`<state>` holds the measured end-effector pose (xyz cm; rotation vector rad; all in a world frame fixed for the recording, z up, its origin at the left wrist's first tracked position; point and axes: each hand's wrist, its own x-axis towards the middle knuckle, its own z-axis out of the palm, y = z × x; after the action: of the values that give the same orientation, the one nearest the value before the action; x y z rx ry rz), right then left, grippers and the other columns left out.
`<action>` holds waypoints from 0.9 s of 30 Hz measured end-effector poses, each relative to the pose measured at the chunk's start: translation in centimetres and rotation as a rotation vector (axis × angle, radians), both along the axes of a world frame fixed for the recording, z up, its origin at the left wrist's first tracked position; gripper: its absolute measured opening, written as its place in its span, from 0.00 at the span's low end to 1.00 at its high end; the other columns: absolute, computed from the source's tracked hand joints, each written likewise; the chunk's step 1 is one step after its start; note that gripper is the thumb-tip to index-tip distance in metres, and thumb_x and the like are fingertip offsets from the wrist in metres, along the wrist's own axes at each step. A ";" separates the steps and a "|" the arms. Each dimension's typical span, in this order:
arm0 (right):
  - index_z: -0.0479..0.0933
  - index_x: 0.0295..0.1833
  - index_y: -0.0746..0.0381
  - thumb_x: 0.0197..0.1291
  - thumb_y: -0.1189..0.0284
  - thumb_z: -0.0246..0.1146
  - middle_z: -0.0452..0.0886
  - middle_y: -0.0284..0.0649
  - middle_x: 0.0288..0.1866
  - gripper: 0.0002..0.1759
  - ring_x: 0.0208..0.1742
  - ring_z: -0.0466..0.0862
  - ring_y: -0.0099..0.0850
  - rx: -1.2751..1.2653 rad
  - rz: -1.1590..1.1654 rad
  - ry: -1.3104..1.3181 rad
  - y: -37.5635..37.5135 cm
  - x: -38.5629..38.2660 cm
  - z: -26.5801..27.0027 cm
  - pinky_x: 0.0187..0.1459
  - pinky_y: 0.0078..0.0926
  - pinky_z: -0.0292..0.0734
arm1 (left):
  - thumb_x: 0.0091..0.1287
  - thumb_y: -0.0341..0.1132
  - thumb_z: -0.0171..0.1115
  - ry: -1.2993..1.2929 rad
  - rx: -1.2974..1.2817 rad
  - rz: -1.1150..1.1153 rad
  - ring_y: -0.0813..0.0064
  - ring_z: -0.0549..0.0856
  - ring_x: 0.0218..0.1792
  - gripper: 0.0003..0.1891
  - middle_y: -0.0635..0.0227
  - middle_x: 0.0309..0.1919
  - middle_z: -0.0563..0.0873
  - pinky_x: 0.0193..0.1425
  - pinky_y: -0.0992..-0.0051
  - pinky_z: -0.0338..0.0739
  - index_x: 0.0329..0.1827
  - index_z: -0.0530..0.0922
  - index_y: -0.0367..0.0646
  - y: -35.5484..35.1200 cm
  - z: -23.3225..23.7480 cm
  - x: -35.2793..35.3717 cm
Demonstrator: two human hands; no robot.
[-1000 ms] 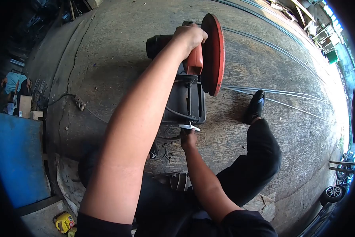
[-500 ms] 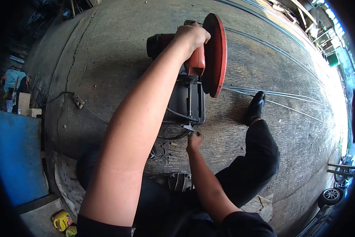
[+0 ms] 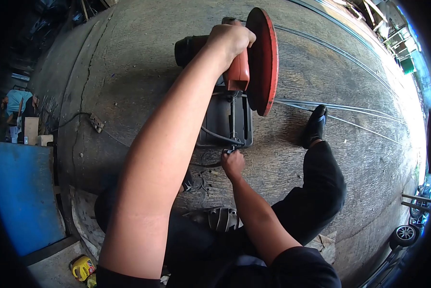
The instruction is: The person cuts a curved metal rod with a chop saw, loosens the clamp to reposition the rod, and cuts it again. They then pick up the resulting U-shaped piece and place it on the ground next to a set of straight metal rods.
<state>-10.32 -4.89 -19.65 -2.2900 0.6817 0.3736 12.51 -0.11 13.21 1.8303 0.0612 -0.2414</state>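
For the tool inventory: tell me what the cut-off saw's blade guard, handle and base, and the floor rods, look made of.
Blade guard: probably painted sheet metal; even dull-red coat, thin edge.
Handle, gripped by the left hand: likely moulded orange plastic, smooth.
Base: grey metal, matte, dusty.
Rods: apparently bare steel, thin, glinting.

The rough concrete floor (image 3: 143,57) bears a cut-off saw (image 3: 222,120) on its dark base, with thin steel rods (image 3: 350,108) running off to its right. An extension socket (image 3: 97,123) lies to its left, a yellow jug (image 3: 82,267) well apart.
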 end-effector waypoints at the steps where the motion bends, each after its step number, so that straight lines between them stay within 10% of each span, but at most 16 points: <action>1: 0.76 0.36 0.71 0.48 0.59 0.63 0.80 0.60 0.35 0.22 0.40 0.81 0.56 0.019 -0.003 -0.019 -0.1 0.0 0.0 0.46 0.48 0.76 | 0.53 0.31 0.60 0.003 -0.002 0.000 0.74 0.80 0.28 0.06 0.65 0.26 0.79 0.34 0.72 0.78 0.26 0.76 0.37 -0.1 0.0 0.0; 27: 0.79 0.30 0.73 0.42 0.64 0.63 0.81 0.61 0.30 0.20 0.38 0.83 0.56 0.222 -0.206 -0.056 -1.4 0.5 -3.9 0.40 0.43 0.77 | 0.52 0.30 0.60 -0.007 -0.077 0.010 0.74 0.79 0.25 0.05 0.66 0.24 0.79 0.32 0.72 0.78 0.28 0.75 0.37 0.0 -1.0 0.4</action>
<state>-9.84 -6.30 -23.52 -1.9925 0.7976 0.2715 12.93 -0.13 12.24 1.7535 0.0557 -0.2275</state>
